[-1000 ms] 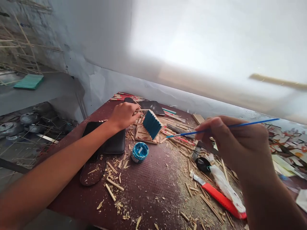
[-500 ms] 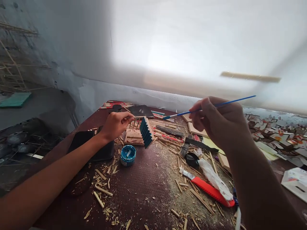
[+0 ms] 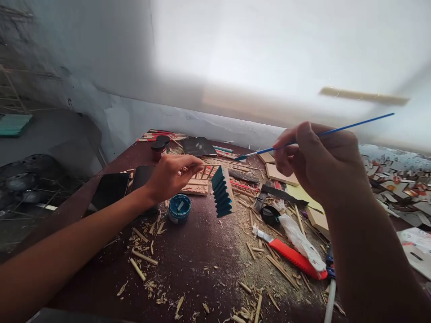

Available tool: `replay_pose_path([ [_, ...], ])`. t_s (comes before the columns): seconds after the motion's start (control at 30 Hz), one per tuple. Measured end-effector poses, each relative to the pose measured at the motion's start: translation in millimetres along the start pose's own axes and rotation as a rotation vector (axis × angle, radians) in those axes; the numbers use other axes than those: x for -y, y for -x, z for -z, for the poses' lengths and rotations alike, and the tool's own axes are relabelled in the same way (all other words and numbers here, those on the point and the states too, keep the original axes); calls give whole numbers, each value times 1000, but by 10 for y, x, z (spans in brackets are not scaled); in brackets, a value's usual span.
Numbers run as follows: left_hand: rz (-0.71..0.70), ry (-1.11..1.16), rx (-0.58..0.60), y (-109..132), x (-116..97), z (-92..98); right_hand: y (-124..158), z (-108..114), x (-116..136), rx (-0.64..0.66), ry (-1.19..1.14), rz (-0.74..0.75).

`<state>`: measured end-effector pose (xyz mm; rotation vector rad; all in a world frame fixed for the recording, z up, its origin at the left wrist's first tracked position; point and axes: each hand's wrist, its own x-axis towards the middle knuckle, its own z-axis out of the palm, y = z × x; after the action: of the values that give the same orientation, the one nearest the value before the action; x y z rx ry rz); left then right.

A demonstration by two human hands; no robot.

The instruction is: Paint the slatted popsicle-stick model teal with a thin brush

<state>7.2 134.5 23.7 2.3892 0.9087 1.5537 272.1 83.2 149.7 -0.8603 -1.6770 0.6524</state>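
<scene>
Between the fingertips of my left hand (image 3: 177, 177) is a thin stick of a small wooden piece (image 3: 222, 193), which has a ridged face painted dark teal and bare wood along its side. It hangs tilted above the table. My right hand (image 3: 319, 157) pinches a thin blue paintbrush (image 3: 357, 123), its teal-coated tip pointing left, apart from the ridged piece. Below my left hand stands an uncovered jar of blue-teal paint (image 3: 179, 208). Behind the painted piece lies a flat wooden block (image 3: 195, 186).
Wood shavings and stick offcuts litter the dark red table (image 3: 198, 255). On the right lie a red-handled cutter (image 3: 296, 258), a white crumpled wrapper (image 3: 301, 240) and a black jar lid (image 3: 270, 214). A black phone (image 3: 111, 190) rests at left; closed paint jars (image 3: 158, 149) stand behind.
My left hand has moved right with the wooden piece, whose painted face has turned more toward me. The brush and my right hand have shifted right and slightly up.
</scene>
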Motion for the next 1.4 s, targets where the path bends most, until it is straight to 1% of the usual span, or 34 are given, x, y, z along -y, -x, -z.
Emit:
replay_pose_path([
  [0.17,-10,19,38,25,-50,-23,61,-77,83,-29,4,7],
  [0.3,-13,34,62,28,-79,-30,140,-63,107,-4,10,21],
  [0.43,-39,57,90,29,-115,-19,188,34,18,93,59,36],
  [0.63,-42,46,127,31,-177,-6,123,158,-80,179,-8,-7],
  [0.73,-37,27,134,34,-189,-7,97,197,-72,194,54,13],
  [0.93,-55,-13,137,50,-184,-15,76,212,-81,297,208,-15],
  [1.07,-75,-24,146,50,-188,-8,50,222,-145,312,185,-22],
  [1.23,-74,-41,153,58,-192,-1,22,244,-261,321,151,-68],
  [1.3,-81,-49,151,62,-194,-1,17,239,-309,342,142,-65],
  [1.4,-100,-59,151,66,-195,-3,19,218,-369,338,124,-60],
])
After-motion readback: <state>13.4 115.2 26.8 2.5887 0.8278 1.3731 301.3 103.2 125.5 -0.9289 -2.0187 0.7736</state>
